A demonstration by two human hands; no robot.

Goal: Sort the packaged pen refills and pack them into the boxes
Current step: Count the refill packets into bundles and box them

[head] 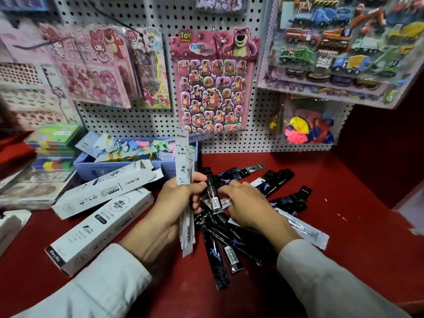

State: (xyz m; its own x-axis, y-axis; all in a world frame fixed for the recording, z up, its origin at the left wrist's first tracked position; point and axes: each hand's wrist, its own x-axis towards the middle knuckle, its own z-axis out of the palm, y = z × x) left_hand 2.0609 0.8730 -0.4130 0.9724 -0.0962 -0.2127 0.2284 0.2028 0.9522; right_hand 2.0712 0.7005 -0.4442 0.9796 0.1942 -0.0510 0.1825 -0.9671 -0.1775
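Observation:
My left hand point(181, 198) grips a bundle of white refill packets point(184, 161) that stands upright, tops near the pegboard. A black refill packet point(212, 191) stands between my two hands, and my right hand point(247, 205) lies curled over the heap of black refill packets point(220, 244) on the red counter; whether its fingers pinch one I cannot tell. More black packets point(275, 180) fan out behind it. One white packet point(305, 230) lies to the right of my wrist. Two long white boxes point(101, 228) point(107, 187) lie at the left, the far one with its flap open.
A lilac tray point(91, 168) full of small goods stands behind the boxes. Stacked green and blue cases point(55, 143) sit at far left. Sticker sheets point(213, 88) and a bag of balloons point(307, 129) hang on the pegboard. A red wall point(378, 145) closes the right side.

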